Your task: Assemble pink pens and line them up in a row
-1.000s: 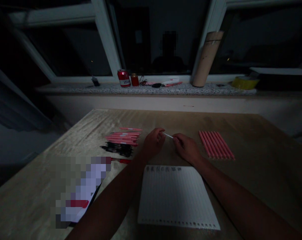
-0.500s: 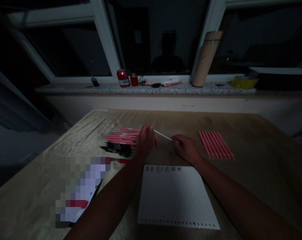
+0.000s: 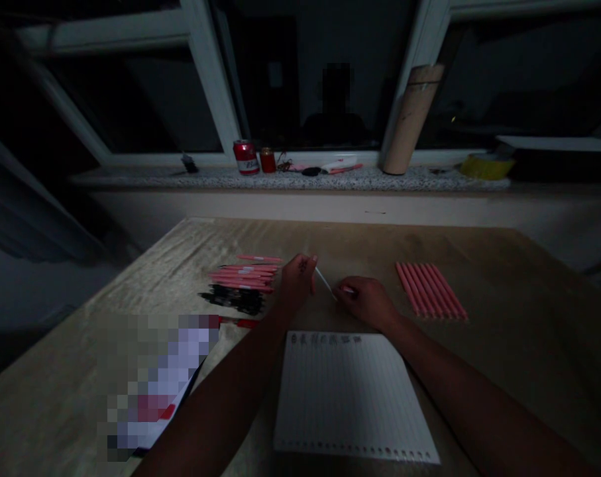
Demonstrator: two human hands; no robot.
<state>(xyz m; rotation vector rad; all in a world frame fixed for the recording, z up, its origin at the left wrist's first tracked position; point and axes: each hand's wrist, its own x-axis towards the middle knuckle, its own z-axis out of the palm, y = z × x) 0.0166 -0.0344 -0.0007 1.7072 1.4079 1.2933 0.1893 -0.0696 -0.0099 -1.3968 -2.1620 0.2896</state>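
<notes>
My left hand [image 3: 297, 283] is closed, pinching the upper end of a thin white pen refill [image 3: 325, 282]. The refill slants down to the right, its lower end at the fingertips of my right hand [image 3: 367, 301]. That hand is curled closed around a small pale pink piece [image 3: 350, 290], mostly hidden by the fingers. A short pink pen part [image 3: 313, 285] shows just beside my left hand. To the left lie a bunch of pink pens [image 3: 243, 275] and a pile of black pen parts [image 3: 235, 299]. Several pink pens [image 3: 431, 290] lie in a neat row at right.
A lined notepad [image 3: 354, 397] with small marks along its top lies below my hands. Red pens [image 3: 238, 322] and a partly blurred pale case [image 3: 181, 371] sit at left. On the windowsill stand a red can [image 3: 246, 158], a red jar [image 3: 267, 160], a cardboard tube [image 3: 412, 119] and yellow tape [image 3: 486, 165].
The refill has swung steeper, its right end lower and nearer me. My right hand has shifted slightly left and down; my left hand has moved a little right, closer to the short pink part.
</notes>
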